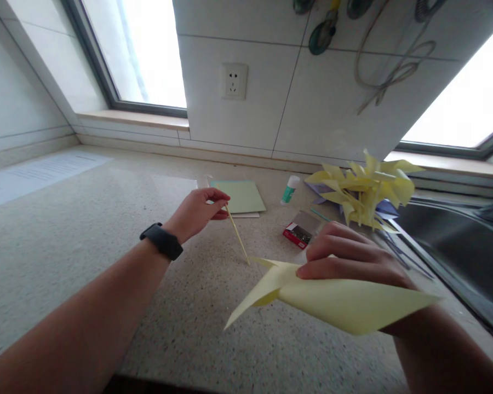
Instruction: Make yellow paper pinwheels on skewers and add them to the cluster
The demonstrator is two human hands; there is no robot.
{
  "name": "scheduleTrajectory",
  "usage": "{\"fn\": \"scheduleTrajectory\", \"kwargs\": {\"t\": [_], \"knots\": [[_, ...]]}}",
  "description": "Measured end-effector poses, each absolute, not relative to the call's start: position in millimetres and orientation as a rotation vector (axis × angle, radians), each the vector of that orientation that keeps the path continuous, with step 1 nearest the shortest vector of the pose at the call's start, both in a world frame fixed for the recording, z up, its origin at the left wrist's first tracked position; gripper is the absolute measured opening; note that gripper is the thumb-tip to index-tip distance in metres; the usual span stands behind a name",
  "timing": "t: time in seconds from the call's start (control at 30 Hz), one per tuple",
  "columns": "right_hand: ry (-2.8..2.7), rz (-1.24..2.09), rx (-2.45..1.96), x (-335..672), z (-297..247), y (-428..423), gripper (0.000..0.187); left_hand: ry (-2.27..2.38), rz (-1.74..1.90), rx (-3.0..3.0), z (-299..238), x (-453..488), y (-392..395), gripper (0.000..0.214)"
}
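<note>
My left hand (199, 210), with a black band on its wrist, pinches the upper end of a thin pale stick (237, 235). The stick slants down to the right, and its lower tip rests on the speckled counter (86, 235). My right hand (349, 254) is closed on a folded pale yellow paper shape (337, 301), held just above the counter. The stick's lower tip lies close to the paper's left point.
A pile of yellow paper pinwheels (365, 191) lies by the sink (456, 246) at the right. A glue stick (290, 190), a small red box (298, 232) and green paper sheets (240, 196) lie further back. A wall socket (234, 81) is above.
</note>
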State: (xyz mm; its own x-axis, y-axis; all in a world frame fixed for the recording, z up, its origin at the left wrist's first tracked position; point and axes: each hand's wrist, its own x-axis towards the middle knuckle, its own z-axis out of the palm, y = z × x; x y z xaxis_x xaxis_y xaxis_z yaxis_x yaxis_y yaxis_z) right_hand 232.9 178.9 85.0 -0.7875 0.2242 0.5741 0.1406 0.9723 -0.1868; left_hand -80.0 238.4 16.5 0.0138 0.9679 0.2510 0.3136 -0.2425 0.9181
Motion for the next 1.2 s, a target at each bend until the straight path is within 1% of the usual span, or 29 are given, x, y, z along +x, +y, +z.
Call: {"fn": "scheduleTrajectory", "kwargs": {"t": [0.1,0.2,0.33,0.47,0.6,0.83,0.97,1.07,1.2], "knots": [[-2.468,0.247,-0.267,235,83,180,0.019,1.380,1.119,1.878,14,-89,239,0.014],[-2.449,0.283,-0.267,236,82,181,0.015,1.356,1.018,2.183,22,-92,232,0.015],[-2.450,0.326,-0.245,238,84,179,0.013,1.129,0.787,2.521,33,-81,222,0.024],[-2.499,0.347,-0.217,237,92,174,0.015,0.941,0.645,2.679,28,-60,223,0.032],[-2.539,0.340,-0.233,232,98,169,0.020,0.878,0.620,2.753,15,-44,233,0.036],[-2.572,0.332,-0.267,227,100,166,0.022,0.893,0.591,2.869,14,-37,238,0.019],[-2.586,0.303,-0.279,230,100,167,0.028,0.922,0.528,2.950,25,-38,234,0.019],[-2.563,0.223,-0.316,233,98,170,0.031,1.009,0.522,2.993,37,-41,230,0.022],[-2.464,-0.009,-0.422,236,91,175,0.023,1.096,0.560,3.017,55,-47,218,0.027]]}}
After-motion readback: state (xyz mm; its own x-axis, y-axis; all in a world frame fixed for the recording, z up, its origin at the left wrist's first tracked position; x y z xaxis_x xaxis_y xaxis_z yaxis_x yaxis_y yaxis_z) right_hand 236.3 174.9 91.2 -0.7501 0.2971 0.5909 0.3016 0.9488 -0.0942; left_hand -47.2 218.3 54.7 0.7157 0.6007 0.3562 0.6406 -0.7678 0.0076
